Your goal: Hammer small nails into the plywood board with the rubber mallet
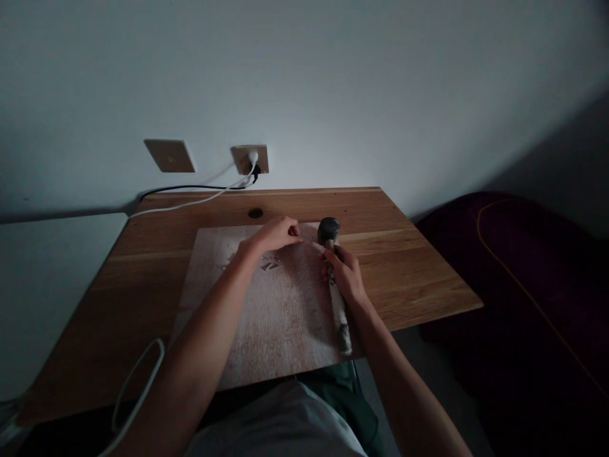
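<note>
A pale worn board [276,317] lies on the wooden table [409,266], its near edge hanging past the table front. My right hand [345,273] is wrapped round the light wooden handle of a hammer [329,230], whose dark head rests near the board's far right corner. My left hand [276,233] sits at the board's far edge with fingertips pinched together toward the hammer head; what they pinch is too small to make out. Dark marks [269,263] show on the board just below that hand.
A dark round hole [255,213] sits in the table behind the board. Two wall plates, one blank [170,155] and one with plugs [250,158], feed black and white cables across the table's back left. A white cable loop [137,381] hangs at the front left. A dark seat [523,285] stands right.
</note>
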The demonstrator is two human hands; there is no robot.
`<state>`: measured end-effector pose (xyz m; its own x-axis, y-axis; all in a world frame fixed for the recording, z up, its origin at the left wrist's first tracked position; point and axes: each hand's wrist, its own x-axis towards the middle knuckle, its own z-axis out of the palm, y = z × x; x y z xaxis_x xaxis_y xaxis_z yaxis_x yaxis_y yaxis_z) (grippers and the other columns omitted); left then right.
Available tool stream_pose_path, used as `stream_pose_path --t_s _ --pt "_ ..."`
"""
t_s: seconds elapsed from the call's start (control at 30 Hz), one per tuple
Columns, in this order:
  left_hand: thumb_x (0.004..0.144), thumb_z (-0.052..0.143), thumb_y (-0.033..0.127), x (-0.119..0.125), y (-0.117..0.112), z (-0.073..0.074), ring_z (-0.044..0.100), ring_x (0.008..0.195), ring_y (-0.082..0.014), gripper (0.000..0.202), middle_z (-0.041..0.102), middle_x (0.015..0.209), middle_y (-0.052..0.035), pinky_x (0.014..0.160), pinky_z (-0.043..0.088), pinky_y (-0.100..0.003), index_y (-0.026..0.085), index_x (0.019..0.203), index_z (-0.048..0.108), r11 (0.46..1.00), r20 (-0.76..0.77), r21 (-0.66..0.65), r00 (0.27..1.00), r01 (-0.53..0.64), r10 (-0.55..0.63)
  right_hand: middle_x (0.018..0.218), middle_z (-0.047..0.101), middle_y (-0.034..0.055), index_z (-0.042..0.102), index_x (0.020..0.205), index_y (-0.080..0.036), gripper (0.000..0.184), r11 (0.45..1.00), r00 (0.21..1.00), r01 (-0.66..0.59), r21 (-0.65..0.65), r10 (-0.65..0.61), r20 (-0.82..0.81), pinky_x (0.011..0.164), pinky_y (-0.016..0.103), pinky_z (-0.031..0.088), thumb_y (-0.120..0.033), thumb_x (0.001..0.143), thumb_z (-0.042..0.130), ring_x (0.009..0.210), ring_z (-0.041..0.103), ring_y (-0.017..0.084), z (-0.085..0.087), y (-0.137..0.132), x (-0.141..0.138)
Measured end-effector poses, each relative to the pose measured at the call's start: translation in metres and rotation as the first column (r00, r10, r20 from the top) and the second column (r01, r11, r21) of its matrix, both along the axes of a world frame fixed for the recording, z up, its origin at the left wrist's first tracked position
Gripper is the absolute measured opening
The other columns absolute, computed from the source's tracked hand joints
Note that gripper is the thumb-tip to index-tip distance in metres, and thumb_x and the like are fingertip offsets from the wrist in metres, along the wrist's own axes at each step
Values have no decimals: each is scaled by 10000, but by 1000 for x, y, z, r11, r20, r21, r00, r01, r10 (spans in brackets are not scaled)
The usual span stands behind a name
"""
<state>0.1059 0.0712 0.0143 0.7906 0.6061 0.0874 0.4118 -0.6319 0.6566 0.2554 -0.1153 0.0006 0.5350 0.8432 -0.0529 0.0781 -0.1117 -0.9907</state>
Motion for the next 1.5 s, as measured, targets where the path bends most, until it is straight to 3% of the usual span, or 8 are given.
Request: stream_pose_path --t_s 0.33,0.97,1.2,1.33,1.5 --pt "858 846 150 2 -3 6 710 780 -185 59 791 834 -54 784 505 -305 162 820 801 995 -46 98 999 -10 15 517 589 -25 671 775 -221 513 1000 999 -8 -6 8 -33 451 281 403 -723 734 766 430 524 142 2 -1 -1" --pt "882 804 186 0 1 -1 714 793 -177 35 793 831 -52 784 504 -288 164 856 809 996 -8 83 999 38 -37 515 605 -19 678 773 -222 473 1000 1000 10 -18 -10 -13 469 290 431 -685 735 768 444 539 153 4 -2 -2" --pt "854 805 120 0 -1 -4 721 796 -171 32 798 862 -59 772 513 -277 143 863 785 998 54 -58 998 17 -14 549 618 -12 687 794 -221 485 1000 1000 3 -30 -3 -19 479 288 446 -689 712 789 475 556 156 6 -2 -2" --pt "808 819 106 -2 0 -7 708 769 -161 160 786 853 -42 743 525 -267 131 961 780 984 42 -177 999 19 -12 532 603 -18 687 780 -217 497 999 1000 5 -35 -6 -29 464 286 438 -694 699 798 456 547 152 6 -2 -1" --pt "778 741 35 -4 4 -11 695 774 -149 220 775 860 -31 767 539 -267 129 975 766 978 103 -206 995 37 -16 520 604 -20 689 779 -216 485 1000 999 8 -30 -10 -47 447 280 434 -674 688 817 442 544 150 5 -2 -1"
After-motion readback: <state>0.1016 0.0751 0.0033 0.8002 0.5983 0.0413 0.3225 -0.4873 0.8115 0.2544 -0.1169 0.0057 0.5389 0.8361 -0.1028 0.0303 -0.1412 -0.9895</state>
